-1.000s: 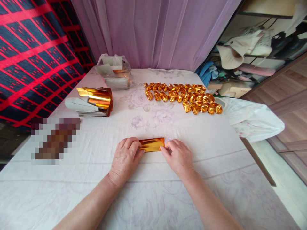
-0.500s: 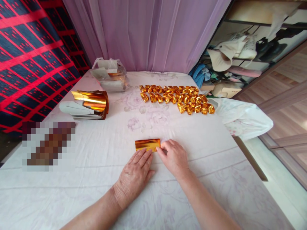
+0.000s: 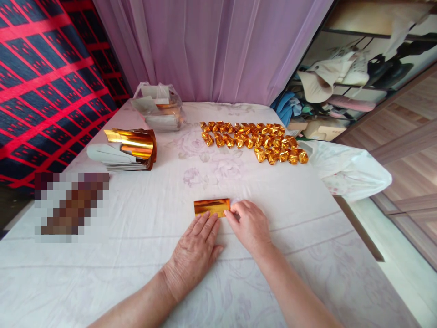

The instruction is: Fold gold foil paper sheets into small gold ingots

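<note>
A folded strip of shiny gold foil paper (image 3: 210,207) lies flat on the cloth-covered table in front of me. My left hand (image 3: 195,243) rests palm down, its stretched fingertips pressing on the strip's near edge. At the strip's right end, my right hand (image 3: 249,224) pinches the corner between thumb and forefinger, with the other fingers curled. Farther back on the right sit rows of folded gold foil pieces (image 3: 262,141), shaped like small ingots. On the left stands a curled stack of gold and grey foil sheets (image 3: 133,148).
A clear plastic bag (image 3: 159,107) with more sheets stands at the back left. A blurred-out patch (image 3: 71,207) covers something at the left. A white plastic bag (image 3: 355,168) hangs by the right table edge, beside shelves with a hat (image 3: 317,79) and shoes.
The whole view has shifted slightly, so everything appears a little farther right. Both hands keep nearly the same hold on the foil strip.
</note>
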The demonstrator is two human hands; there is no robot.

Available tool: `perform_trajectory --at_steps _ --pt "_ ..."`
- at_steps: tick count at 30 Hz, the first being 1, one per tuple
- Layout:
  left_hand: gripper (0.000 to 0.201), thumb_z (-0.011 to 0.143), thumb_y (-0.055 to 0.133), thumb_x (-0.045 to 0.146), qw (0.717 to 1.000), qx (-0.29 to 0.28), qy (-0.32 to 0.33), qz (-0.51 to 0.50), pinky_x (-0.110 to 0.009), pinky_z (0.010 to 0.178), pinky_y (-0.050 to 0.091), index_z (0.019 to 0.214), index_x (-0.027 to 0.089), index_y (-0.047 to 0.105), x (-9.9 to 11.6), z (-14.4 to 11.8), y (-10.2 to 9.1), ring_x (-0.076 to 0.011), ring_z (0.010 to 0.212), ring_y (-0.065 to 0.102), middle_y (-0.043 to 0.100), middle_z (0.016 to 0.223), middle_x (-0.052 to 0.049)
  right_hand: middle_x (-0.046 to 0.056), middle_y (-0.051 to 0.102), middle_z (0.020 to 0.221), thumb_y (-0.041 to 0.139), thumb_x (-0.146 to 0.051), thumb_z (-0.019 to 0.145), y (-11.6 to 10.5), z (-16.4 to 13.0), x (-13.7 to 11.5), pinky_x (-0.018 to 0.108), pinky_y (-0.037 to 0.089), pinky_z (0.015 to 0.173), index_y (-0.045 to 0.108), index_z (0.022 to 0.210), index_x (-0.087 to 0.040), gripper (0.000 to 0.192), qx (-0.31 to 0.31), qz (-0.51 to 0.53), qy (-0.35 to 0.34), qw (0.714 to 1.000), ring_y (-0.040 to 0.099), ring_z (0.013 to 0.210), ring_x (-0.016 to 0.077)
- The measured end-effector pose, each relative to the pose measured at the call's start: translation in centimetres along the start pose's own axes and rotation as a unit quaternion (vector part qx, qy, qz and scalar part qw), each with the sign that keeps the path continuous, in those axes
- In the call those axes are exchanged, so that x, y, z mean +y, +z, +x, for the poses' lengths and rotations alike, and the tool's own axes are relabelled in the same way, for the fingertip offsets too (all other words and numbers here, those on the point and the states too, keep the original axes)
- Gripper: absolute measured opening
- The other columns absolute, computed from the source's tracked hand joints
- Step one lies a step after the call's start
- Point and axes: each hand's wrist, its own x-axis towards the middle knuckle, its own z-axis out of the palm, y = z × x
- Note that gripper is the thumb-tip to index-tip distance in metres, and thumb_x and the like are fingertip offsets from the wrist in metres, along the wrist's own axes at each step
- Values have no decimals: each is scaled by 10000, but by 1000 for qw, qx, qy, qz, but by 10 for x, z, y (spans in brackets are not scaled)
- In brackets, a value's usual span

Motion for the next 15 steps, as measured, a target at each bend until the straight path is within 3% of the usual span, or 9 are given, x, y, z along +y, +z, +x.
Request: perform_trajectory --at_steps 15 --pt "483 984 415 402 1000 8 -4 -27 -440 1086 429 1337 95 534 -2 1 -3 -290 1302 506 560 1395 -139 21 622 762 561 -264 894 -1 -1 0 294 337 679 572 758 -216 145 -1 4 -8 1000 563 737 177"
